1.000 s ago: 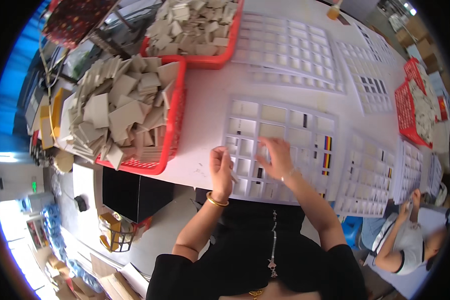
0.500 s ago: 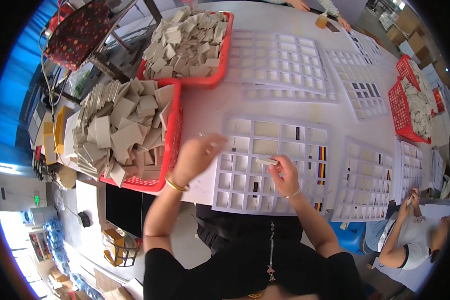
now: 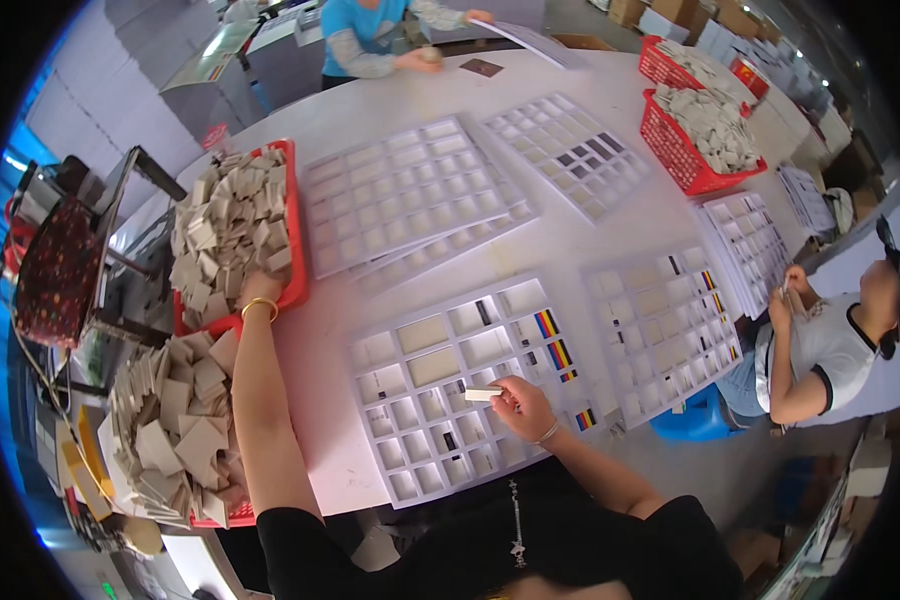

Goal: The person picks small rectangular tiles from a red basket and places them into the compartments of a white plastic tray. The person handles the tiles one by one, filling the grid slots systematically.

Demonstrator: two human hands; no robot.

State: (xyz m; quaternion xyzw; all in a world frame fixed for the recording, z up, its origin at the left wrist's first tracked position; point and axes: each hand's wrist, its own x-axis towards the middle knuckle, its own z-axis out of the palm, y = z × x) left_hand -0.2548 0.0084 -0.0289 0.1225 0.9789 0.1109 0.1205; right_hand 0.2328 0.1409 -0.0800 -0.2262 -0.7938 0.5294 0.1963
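My left hand (image 3: 260,287) reaches into the farther red basket (image 3: 296,215) on the left, down among small beige tiles (image 3: 232,195). Its fingers are mostly hidden there, so their grip cannot be made out. In my right hand (image 3: 526,408) is a small stack of thin beige tiles (image 3: 483,394), pinched between thumb and fingers. That hand is over a white compartmented tray (image 3: 378,455) in front of me. Two large cream tiles (image 3: 427,350) fill compartments of this tray; others have dark or colour-striped labels.
A nearer red basket (image 3: 232,517) heaped with larger tiles (image 3: 175,430) stands at the left. More white trays (image 3: 405,190) lie beyond and to the right. Another red basket (image 3: 692,165) is at the far right. Co-workers sit at the right (image 3: 815,350) and stand across the table (image 3: 360,40).
My left hand has gone from beside the tray into the farther basket. My right hand keeps its tiles over the tray. The view has turned, showing the person across the table.
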